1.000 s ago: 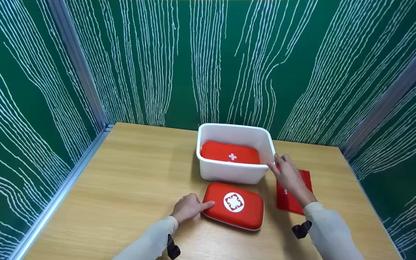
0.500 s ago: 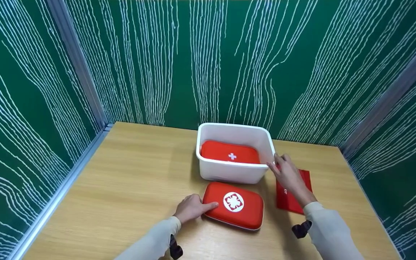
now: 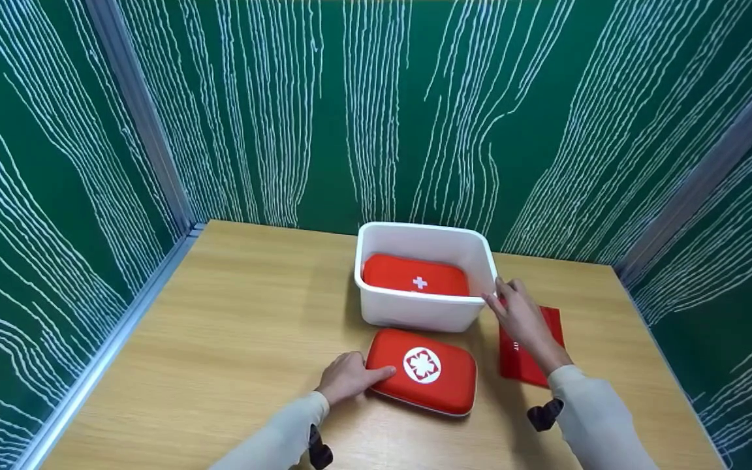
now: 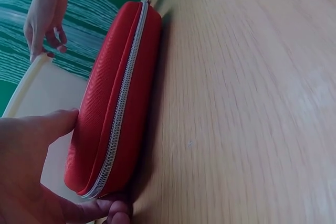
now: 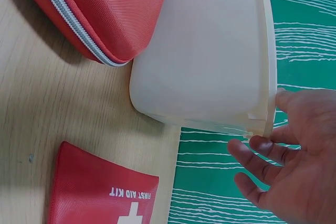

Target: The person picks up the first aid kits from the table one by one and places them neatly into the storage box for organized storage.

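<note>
Left hand [image 3: 348, 377] grips red case [image 3: 441, 385] by its left edge; right hand [image 3: 523, 318] pinches white bin [image 3: 418, 312] by the rim [image 5: 271, 61]

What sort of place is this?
Probably a small workstation booth: green panels with wavy white lines stand behind and on both sides of a wood-grain table, and metal posts mark the back corners.

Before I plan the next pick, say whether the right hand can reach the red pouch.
Probably yes: the red pouch lies near the right hand, with nothing seen on top, though that hand would first release the white bin.
</note>
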`<control>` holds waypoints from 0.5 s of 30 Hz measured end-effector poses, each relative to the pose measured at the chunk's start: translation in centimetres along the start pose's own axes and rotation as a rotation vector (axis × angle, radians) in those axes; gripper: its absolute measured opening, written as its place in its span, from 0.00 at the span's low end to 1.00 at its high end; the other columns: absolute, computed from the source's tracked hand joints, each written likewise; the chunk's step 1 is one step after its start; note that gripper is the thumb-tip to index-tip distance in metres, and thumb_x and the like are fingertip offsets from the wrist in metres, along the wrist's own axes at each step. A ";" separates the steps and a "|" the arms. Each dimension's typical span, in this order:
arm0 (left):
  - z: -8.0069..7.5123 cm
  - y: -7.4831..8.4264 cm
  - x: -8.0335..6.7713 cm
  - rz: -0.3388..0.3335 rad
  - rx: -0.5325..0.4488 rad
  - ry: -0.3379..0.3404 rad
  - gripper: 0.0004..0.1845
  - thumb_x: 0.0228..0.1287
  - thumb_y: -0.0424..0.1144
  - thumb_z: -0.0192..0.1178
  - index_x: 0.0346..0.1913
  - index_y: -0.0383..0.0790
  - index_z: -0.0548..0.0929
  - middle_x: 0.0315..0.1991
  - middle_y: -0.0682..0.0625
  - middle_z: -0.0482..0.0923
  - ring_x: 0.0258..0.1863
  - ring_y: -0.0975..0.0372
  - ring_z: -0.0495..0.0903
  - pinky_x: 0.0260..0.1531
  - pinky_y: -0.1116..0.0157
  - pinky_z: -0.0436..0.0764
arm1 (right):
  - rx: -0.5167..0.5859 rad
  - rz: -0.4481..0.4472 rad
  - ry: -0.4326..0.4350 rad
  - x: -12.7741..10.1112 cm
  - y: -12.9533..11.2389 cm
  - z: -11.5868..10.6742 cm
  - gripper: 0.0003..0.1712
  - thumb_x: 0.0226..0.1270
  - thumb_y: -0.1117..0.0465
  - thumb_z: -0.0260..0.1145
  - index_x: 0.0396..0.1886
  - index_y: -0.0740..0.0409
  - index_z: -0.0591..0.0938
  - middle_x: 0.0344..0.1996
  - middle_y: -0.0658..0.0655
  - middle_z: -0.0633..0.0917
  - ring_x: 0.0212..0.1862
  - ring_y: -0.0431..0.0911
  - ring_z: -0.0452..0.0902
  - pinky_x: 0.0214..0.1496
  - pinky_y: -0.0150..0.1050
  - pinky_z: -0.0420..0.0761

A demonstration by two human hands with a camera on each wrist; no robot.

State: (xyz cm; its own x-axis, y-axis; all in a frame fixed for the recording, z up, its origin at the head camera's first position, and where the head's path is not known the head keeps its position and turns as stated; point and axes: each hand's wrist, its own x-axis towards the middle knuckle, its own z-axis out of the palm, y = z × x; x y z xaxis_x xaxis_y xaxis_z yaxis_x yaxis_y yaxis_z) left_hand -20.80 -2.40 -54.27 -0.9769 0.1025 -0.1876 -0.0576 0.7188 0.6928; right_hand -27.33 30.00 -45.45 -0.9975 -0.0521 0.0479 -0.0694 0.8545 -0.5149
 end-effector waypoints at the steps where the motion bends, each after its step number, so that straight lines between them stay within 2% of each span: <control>1: 0.0 0.0 0.0 0.001 -0.001 0.001 0.29 0.50 0.68 0.65 0.23 0.44 0.73 0.20 0.52 0.69 0.22 0.59 0.68 0.23 0.65 0.63 | 0.000 0.004 0.001 0.0 0.0 0.0 0.43 0.71 0.45 0.60 0.75 0.63 0.57 0.54 0.65 0.70 0.51 0.56 0.71 0.46 0.45 0.83; 10: 0.1 0.0 0.1 -0.037 -0.031 -0.016 0.30 0.49 0.67 0.67 0.31 0.42 0.72 0.25 0.50 0.71 0.25 0.58 0.70 0.26 0.64 0.65 | 0.013 0.008 -0.001 0.0 0.1 0.1 0.43 0.72 0.44 0.59 0.76 0.62 0.56 0.52 0.64 0.70 0.49 0.54 0.71 0.41 0.38 0.80; 15: -0.1 0.1 0.5 -0.064 -0.089 -0.036 0.28 0.51 0.64 0.68 0.29 0.42 0.72 0.20 0.51 0.69 0.19 0.60 0.68 0.21 0.66 0.63 | 0.027 0.012 -0.006 -0.1 0.1 0.0 0.45 0.71 0.42 0.59 0.76 0.61 0.56 0.53 0.64 0.70 0.51 0.55 0.71 0.44 0.41 0.82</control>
State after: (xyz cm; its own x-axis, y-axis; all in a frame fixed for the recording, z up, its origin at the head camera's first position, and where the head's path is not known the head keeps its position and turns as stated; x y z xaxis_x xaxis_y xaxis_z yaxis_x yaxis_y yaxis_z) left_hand -21.35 -2.35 -54.28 -0.9626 0.0842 -0.2575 -0.1393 0.6612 0.7372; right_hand -27.27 30.07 -45.54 -0.9983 -0.0452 0.0371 -0.0581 0.8406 -0.5386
